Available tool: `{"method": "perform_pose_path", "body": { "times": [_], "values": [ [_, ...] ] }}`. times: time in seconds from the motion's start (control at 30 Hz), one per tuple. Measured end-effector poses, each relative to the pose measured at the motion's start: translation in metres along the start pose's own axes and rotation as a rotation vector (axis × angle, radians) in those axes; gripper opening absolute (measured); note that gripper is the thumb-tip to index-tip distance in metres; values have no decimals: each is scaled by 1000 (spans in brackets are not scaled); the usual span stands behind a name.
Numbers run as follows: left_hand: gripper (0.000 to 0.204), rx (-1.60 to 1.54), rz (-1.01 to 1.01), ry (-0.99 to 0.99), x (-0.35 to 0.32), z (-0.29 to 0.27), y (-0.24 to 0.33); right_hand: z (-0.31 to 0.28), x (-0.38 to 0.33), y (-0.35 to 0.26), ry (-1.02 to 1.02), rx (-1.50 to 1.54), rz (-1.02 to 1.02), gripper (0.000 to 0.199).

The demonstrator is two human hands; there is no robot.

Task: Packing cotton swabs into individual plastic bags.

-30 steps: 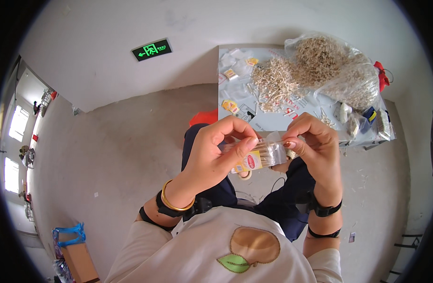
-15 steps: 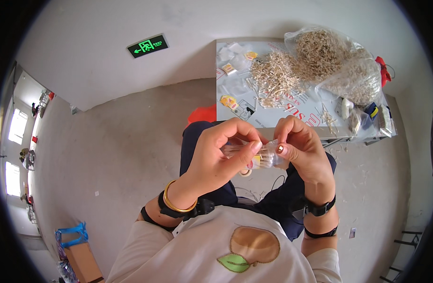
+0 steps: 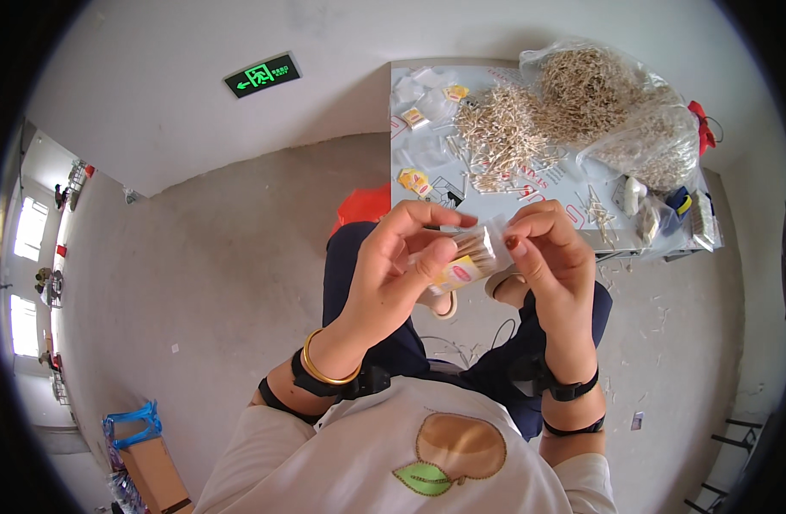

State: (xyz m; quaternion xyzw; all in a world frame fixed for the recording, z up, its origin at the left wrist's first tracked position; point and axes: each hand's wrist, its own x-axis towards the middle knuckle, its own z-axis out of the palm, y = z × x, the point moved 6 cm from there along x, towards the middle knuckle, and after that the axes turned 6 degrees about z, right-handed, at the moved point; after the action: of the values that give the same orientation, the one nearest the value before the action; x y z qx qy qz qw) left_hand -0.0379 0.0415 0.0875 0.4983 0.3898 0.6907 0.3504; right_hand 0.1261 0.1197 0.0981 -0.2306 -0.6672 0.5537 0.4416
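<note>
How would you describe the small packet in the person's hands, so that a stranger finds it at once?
Start at the grey table with its heaps of pale sticks, then come down to the two hands raised before it. Between the left hand and the right hand is a small clear packet of sticks. Unlike the flat packets on the table, it is full and held in the air.

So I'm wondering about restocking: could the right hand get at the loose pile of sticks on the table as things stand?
Probably not right away: the right hand is pinching the small clear packet with the left hand. The pile of sticks lies uncovered on the table just beyond.
</note>
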Motion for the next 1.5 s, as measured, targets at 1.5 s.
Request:
{"method": "perform_pose_path", "body": {
  "times": [1.5],
  "values": [
    [34, -87, -127, 4, 16, -32, -77, 7, 45, 71, -98, -47, 155, 12]
  ]
}}
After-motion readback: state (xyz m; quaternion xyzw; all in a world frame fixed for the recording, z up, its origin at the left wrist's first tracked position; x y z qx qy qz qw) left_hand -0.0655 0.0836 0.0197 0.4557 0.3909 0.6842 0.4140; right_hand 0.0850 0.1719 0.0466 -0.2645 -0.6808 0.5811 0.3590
